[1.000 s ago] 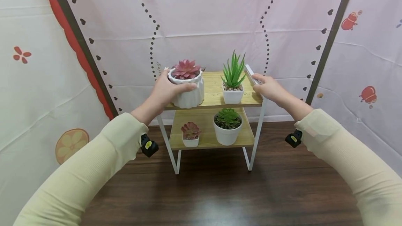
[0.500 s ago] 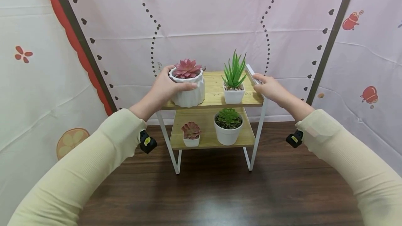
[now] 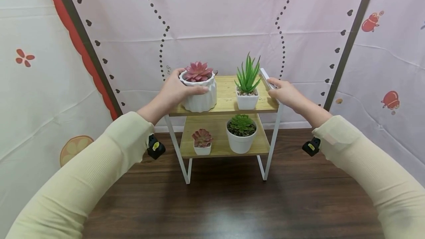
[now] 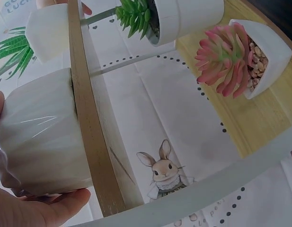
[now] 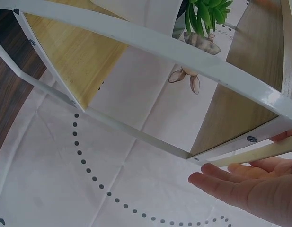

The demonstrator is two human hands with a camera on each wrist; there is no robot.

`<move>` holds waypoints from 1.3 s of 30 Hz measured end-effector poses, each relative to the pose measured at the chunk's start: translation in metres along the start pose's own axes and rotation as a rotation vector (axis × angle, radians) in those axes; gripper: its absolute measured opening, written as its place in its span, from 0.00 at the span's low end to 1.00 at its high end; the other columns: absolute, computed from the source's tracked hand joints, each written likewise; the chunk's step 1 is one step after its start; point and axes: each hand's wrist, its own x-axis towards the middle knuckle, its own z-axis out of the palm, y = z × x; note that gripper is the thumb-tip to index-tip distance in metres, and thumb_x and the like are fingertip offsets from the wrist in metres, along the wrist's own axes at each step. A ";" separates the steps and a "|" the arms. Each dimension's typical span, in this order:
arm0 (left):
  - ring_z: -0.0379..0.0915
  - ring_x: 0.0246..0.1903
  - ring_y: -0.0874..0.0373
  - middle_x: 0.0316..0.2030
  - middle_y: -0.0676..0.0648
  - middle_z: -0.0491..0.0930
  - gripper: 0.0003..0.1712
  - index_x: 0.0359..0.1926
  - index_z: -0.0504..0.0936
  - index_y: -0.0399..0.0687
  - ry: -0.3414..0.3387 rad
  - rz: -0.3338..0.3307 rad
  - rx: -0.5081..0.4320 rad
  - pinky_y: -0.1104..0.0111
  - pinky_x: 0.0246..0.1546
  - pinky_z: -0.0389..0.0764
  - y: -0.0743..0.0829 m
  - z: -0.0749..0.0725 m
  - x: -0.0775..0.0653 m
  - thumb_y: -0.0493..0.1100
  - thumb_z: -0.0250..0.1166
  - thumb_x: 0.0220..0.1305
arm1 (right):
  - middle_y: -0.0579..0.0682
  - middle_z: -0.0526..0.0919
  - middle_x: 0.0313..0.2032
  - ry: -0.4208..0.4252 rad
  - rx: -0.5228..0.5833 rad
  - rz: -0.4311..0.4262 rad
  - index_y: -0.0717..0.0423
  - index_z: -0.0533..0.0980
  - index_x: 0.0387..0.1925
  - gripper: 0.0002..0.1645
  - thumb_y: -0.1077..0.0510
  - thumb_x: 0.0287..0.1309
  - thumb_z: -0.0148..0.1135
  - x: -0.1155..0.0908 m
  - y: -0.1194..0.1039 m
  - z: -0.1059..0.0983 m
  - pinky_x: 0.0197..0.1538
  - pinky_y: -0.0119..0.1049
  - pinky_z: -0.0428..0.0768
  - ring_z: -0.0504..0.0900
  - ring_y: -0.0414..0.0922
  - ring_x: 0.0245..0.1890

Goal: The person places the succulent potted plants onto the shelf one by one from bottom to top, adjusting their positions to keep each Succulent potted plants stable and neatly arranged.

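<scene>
My left hand (image 3: pixel 173 90) grips the fluted white pot (image 3: pixel 200 99) of a pink succulent (image 3: pixel 198 72), thumb across its front and fingers round the far left side. The pot is at the left end of the upper board (image 3: pixel 224 91) of a two-tier plant stand; in the left wrist view its base lies right at the board. My right hand (image 3: pixel 286 92) holds the white side rail (image 3: pixel 264 77) at the stand's right end, thumb on the inner side. In the right wrist view, the fingers (image 5: pixel 224 187) run along the rail's outer side.
A spiky green aloe (image 3: pixel 247 76) in a square white pot stands on the upper board's right. The lower board (image 3: pixel 217 143) bears a small red succulent (image 3: pixel 201 139) and a green succulent in a round white pot (image 3: pixel 241 142). Printed cloth (image 3: pixel 219 17) hangs behind.
My left hand and the fluted pot have shifted slightly back and to the right on the upper board. The right hand stays on the rail.
</scene>
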 end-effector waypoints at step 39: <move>0.35 0.69 0.42 0.71 0.42 0.35 0.55 0.71 0.31 0.53 -0.011 0.023 0.166 0.43 0.64 0.46 0.012 -0.041 -0.014 0.67 0.54 0.57 | 0.65 0.54 0.66 0.002 -0.010 -0.051 0.62 0.52 0.68 0.37 0.41 0.68 0.33 -0.003 0.003 -0.005 0.66 0.56 0.52 0.52 0.62 0.66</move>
